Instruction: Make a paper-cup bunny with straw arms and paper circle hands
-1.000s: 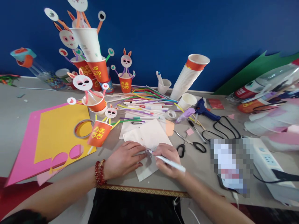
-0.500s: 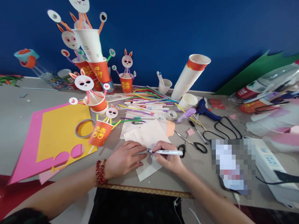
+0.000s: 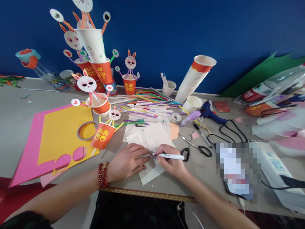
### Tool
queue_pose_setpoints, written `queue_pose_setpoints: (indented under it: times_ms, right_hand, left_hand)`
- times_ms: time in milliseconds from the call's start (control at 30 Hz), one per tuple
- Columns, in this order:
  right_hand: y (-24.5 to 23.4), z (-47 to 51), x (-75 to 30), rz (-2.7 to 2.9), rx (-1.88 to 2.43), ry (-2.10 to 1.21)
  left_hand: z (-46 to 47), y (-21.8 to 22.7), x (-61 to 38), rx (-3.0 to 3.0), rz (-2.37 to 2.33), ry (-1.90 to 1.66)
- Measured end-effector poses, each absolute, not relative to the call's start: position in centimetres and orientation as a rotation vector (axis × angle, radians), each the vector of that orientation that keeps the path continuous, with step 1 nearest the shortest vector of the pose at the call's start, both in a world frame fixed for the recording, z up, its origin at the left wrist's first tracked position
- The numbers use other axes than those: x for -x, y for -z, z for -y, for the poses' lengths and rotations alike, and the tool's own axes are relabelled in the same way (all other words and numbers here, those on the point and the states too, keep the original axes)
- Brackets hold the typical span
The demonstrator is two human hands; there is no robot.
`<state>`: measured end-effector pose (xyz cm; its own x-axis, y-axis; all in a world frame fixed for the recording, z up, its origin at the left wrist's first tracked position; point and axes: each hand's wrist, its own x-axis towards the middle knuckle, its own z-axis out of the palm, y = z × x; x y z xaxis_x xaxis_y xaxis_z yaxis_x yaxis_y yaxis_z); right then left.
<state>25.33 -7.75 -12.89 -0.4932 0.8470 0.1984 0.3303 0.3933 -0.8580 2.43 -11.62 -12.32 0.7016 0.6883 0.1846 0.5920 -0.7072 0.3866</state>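
Since the frame a second earlier, the rear end of the white marker had swung away from the near edge, so that the barrel lay almost level across my view; the right hand had turned with it. Through the head camera I saw the right hand pinching the marker near its tip, between thumb and fingers. The left hand lay palm down, its fingers stretched and close together on the white paper, their ends just beside the marker tip. I could not tell whether the tip touched the paper. The paper rested on the counter, partly over a second white sheet. A red beaded bracelet circled the left wrist.

To the right of the paper I noted the open scissors; farther back, the blue glue gun and a leaning stack of paper cups. Beyond the paper lay a spread of coloured sticks. To its left stood a tilted orange cup with a rabbit face, next to a yellow sheet on a pink sheet.
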Motion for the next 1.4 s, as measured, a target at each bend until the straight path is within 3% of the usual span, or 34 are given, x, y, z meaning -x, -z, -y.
queue_pose_setpoints:
  times_ms: [1400]
  right_hand:
    - [12.7, 7.84, -25.38, 2.003, 0.997, -1.024]
  left_hand:
    - [11.66, 12.31, -2.39, -2.611, -1.012, -0.483]
